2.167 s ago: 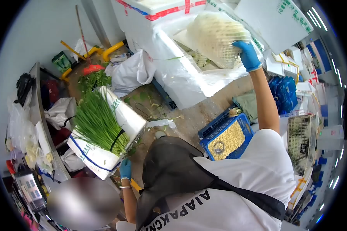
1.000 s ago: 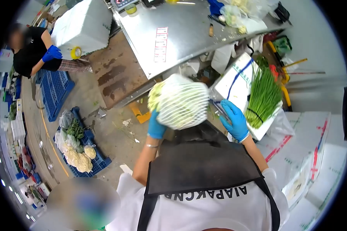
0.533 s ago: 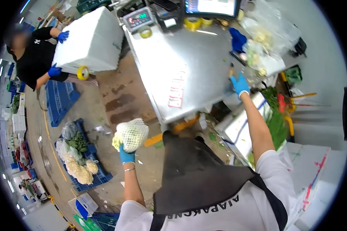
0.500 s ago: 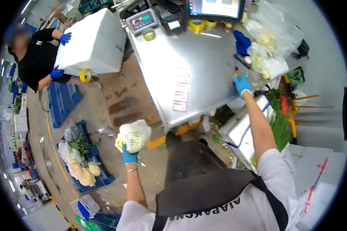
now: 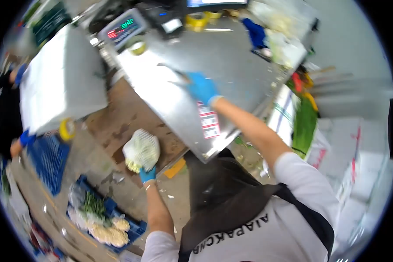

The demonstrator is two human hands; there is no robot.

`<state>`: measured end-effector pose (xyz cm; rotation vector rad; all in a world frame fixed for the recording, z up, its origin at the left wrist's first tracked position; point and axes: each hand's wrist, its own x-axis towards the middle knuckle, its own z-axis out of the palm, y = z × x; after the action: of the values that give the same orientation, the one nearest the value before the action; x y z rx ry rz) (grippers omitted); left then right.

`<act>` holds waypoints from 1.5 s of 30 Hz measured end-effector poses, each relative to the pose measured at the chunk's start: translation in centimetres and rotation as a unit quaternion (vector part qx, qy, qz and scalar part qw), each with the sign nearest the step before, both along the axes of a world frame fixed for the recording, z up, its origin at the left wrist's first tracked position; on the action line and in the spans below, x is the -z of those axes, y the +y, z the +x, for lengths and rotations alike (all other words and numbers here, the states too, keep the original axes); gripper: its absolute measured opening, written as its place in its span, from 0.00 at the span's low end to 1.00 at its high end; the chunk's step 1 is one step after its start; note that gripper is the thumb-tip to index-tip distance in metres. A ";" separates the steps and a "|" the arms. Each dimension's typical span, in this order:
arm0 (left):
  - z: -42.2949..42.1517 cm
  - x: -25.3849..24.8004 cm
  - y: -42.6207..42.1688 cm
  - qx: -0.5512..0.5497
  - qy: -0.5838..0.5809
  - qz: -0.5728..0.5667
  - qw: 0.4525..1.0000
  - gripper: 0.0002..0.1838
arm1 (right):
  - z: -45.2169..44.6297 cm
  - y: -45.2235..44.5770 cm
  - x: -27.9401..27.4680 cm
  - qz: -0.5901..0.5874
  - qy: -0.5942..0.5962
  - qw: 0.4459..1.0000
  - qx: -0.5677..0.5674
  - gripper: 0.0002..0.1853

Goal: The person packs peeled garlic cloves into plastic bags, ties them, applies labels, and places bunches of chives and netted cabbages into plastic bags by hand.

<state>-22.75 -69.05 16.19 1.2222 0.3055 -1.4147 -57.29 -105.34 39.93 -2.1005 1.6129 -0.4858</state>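
Note:
My left hand (image 5: pixel 148 174), in a blue glove, grips a pale cauliflower (image 5: pixel 142 150) wrapped in white foam netting, held low beside the metal table's edge. Above the metal table (image 5: pixel 161 94) is my right hand (image 5: pixel 202 89), also gloved and blurred by motion. Its fingers are closed round the handle of what looks like a knife (image 5: pixel 174 72), whose blade points to the upper left. Just below that hand, a strip of red-and-white labels (image 5: pixel 209 122) lies on the tabletop.
A scale (image 5: pixel 123 28), tape rolls (image 5: pixel 197 21) and a blue cloth (image 5: pixel 254 33) are on the table. At left, a co-worker's gloved hands (image 5: pixel 27 139) touch a white foam box (image 5: pixel 61 76). Bagged vegetables (image 5: pixel 105 227) sit on a blue pallet. A foam box (image 5: pixel 280 113) stands at right.
My right hand has moved left across the table from its right edge, now with the knife. The view has shifted, and the cauliflower stays in my left hand. The co-worker's box appears farther left.

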 end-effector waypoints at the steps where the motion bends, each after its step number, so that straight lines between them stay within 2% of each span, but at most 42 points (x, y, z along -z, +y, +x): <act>1: -0.7 -3.2 -1.1 -0.128 0.131 0.108 0.977 0.24 | 1.4 -1.8 4.8 -0.044 -0.005 0.999 -0.010 0.20; 2: 1.3 1.5 2.2 -0.048 0.138 0.036 0.989 0.23 | 3.4 -2.8 3.8 -0.056 0.022 0.998 -0.022 0.17; 3: 0.9 0.3 2.0 -0.158 0.157 0.113 0.968 0.23 | 5.1 -3.6 2.4 -0.030 0.027 0.999 -0.017 0.16; 4: 0.5 -1.4 2.7 -0.199 0.185 0.101 0.957 0.24 | 6.5 -4.7 2.7 -0.019 0.025 0.999 -0.015 0.17; 5: -0.2 -2.9 2.9 -0.226 0.159 0.107 0.955 0.23 | 7.4 -6.1 5.1 -0.007 0.004 0.999 -0.044 0.19; 6: 0.3 -2.3 4.1 -0.198 0.125 0.131 0.963 0.19 | 8.5 -7.1 8.1 -0.063 -0.020 0.995 -0.076 0.21; 7: 0.9 -1.3 5.4 -0.181 0.121 0.140 0.966 0.16 | 8.3 -6.2 6.0 -0.009 -0.024 0.997 -0.075 0.30; 8: 1.5 -1.4 6.0 -0.166 0.113 0.148 0.968 0.13 | 8.1 -6.3 4.8 0.041 -0.015 0.994 -0.101 0.34; 9: 2.1 -1.8 6.1 -0.136 0.076 0.221 0.963 0.13 | 8.1 -6.6 4.4 0.034 0.030 0.989 -0.139 0.31; 11: 2.3 -2.4 5.2 -0.077 -0.003 0.357 0.931 0.13 | 7.0 -5.7 3.6 0.080 0.010 0.990 -0.119 0.29; 13: 2.4 -3.1 3.2 -0.008 -0.175 0.344 0.922 0.16 | 5.9 -4.3 3.4 0.070 -0.005 0.994 -0.079 0.29; 14: 0.6 -6.3 0.9 0.024 -0.261 0.331 0.906 0.18 | 5.4 -3.3 3.2 0.051 -0.015 0.997 -0.057 0.29; 15: -1.5 -11.2 -2.7 0.191 -0.336 0.312 0.868 0.30 | 4.4 -1.9 2.4 0.029 -0.090 0.995 -0.042 0.28; 17: -7.3 -16.4 -7.5 0.187 -0.594 0.228 0.748 0.26 | 0.7 2.1 -0.2 -0.015 -0.225 0.974 -0.019 0.27; 19: -14.4 -21.3 -12.4 0.183 -0.660 0.051 0.727 0.28 | -5.3 7.0 -2.9 -0.025 -0.298 0.954 -0.005 0.24; 21: -22.3 -25.4 -16.1 0.255 -0.771 -0.089 0.577 0.27 | -13.0 11.9 -3.8 -0.028 -0.312 0.949 0.029 0.22; 22: -26.8 -27.4 -18.0 0.313 -0.729 -0.117 0.598 0.28 | -16.7 14.4 -3.3 -0.040 -0.313 0.947 0.056 0.22; 24: -35.7 -29.8 -19.4 0.414 -0.744 -0.187 0.489 0.27 | -23.8 18.2 -0.3 0.051 -0.295 0.938 0.175 0.20; 25: -38.5 -28.1 -19.7 0.431 -0.719 -0.270 0.473 0.25 | -27.5 19.6 1.4 0.091 -0.270 0.930 0.231 0.18; 26: -41.5 -28.2 -20.3 0.518 -0.683 -0.288 0.427 0.28 | -31.9 20.1 2.2 0.053 -0.168 0.958 0.226 0.17; 27: -44.9 -27.7 -20.2 0.554 -0.620 -0.297 0.469 0.29 | -35.5 20.1 5.5 0.160 -0.202 0.924 0.284 0.16; 28: -46.8 -25.3 -20.5 0.586 -0.619 -0.291 0.435 0.32 | -38.6 19.4 6.7 0.116 -0.241 0.897 0.352 0.16; 29: -48.8 -24.6 -21.0 0.586 -0.643 -0.308 0.386 0.35 | -41.9 18.2 8.5 0.110 -0.241 0.890 0.371 0.17; 30: -50.4 -24.0 -21.2 0.584 -0.665 -0.324 0.336 0.37 | -44.7 16.7 9.5 0.166 -0.292 0.847 0.411 0.17; 31: -51.3 -23.3 -21.4 0.585 -0.687 -0.300 0.311 0.38 | -47.4 14.9 10.9 0.206 -0.199 0.867 0.408 0.17; 32: -51.9 -22.6 -21.4 0.584 -0.709 -0.273 0.287 0.38 | -49.0 13.1 11.9 0.158 -0.144 0.881 0.422 0.17; 33: -52.3 -22.3 -21.3 0.581 -0.732 -0.240 0.263 0.39 | -50.3 11.0 12.3 0.165 -0.151 0.876 0.427 0.18; 34: -52.6 -22.2 -21.3 0.589 -0.725 -0.243 0.263 0.39 | -50.9 9.2 14.2 0.112 -0.097 0.894 0.422 0.21; 35: -52.6 -22.2 -21.3 0.592 -0.722 -0.241 0.265 0.39 | -51.2 7.5 15.8 0.112 -0.047 0.904 0.409 0.24; 37: -52.3 -22.6 -21.7 0.599 -0.716 -0.230 0.275 0.38 | -51.7 5.0 20.5 0.202 -0.037 0.905 0.372 0.14; 38: -51.7 -21.8 -21.7 0.590 -0.720 -0.232 0.282 0.36 | -51.5 4.6 23.3 0.171 -0.030 0.908 0.380 0.13; 40: -51.3 -22.2 -21.8 0.603 -0.726 -0.199 0.264 0.36 | -51.3 4.0 20.8 0.178 -0.037 0.921 0.345 0.14; 41: -51.0 -22.0 -21.8 0.613 -0.731 -0.175 0.243 0.37 | -51.3 4.7 21.0 0.098 -0.052 0.937 0.331 0.16; 42: -51.5 -22.9 -22.1 0.607 -0.733 -0.174 0.254 0.35 | -50.7 5.0 18.7 0.122 -0.031 0.926 0.356 0.18; 43: -51.1 -22.8 -22.1 0.608 -0.730 -0.180 0.256 0.37 | -50.4 5.6 17.8 0.093 -0.045 0.930 0.353 0.21; 45: -50.7 -23.1 -22.2 0.614 -0.725 -0.172 0.261 0.38 | -49.9 6.7 15.5 0.051 0.005 0.953 0.300 0.17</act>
<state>-73.48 -91.25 39.24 1.7853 -2.6190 -0.5141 -107.19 -98.64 24.44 -1.5103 2.2267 -0.5609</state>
